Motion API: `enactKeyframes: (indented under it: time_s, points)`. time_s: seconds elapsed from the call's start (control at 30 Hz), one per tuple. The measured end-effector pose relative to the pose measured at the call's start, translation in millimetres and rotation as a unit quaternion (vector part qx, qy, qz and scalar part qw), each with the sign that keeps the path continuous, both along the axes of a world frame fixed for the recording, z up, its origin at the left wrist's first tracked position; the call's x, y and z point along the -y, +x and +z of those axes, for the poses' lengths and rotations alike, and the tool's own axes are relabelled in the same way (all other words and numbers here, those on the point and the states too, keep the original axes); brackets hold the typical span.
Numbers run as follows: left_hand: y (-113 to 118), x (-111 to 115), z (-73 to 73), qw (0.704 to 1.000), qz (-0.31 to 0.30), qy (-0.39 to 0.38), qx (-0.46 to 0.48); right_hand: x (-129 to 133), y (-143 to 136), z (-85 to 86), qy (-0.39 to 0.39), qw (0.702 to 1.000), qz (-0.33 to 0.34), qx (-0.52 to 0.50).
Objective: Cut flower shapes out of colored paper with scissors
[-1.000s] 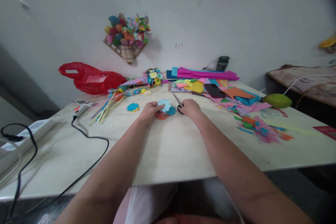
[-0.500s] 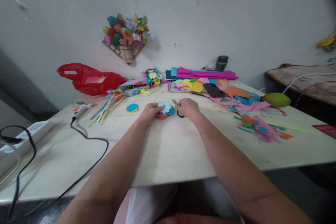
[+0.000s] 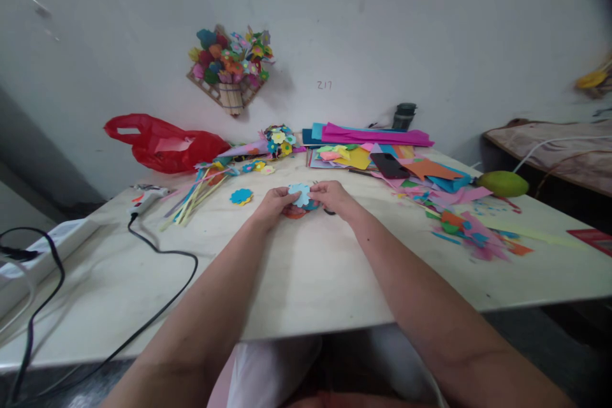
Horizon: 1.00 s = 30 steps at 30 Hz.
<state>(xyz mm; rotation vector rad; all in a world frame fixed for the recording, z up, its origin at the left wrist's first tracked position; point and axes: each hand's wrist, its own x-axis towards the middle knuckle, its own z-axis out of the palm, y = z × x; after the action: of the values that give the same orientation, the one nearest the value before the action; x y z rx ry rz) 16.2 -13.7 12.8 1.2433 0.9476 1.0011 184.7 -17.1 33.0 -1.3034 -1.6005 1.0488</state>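
Note:
A light-blue paper flower (image 3: 299,194) with a scalloped edge lies between my two hands. My left hand (image 3: 275,202) pinches its left side, thumb on top. At its right edge, my right hand (image 3: 332,196) has its thumb and fingertips closed on the paper. Under and behind my right hand is a pair of scissors (image 3: 329,211); only part of the black handle and a bit of blade show, and I cannot tell whether the hand still touches it. An orange-red paper piece (image 3: 294,214) and a darker blue one sit below the flower, partly covered.
Left of my hands lies a blue-and-yellow paper flower stack (image 3: 241,196). Paper strips (image 3: 184,204), a red plastic bag (image 3: 167,146) and a corded glue gun (image 3: 148,199) are farther left. A phone (image 3: 389,166), coloured sheets (image 3: 377,135) and paper scraps (image 3: 471,229) lie right.
My right hand has moved slightly left from the scissors to the light-blue flower's right edge, covering more of the scissors. My left hand stays in place on the flower.

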Motion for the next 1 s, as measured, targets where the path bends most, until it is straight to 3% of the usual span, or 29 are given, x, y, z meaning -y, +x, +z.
enactKeyframes:
  time_s: [0.47,1.0]
  points:
    - [1,0,-0.7,0.999,-0.021,0.009,-0.041,-3,0,-1.5,-0.015,0.999,-0.030,-0.039]
    - [2,-1,-2.6,0.999,-0.016,0.004,-0.033,-11,3,-12.4,0.052,0.997,0.002,0.063]
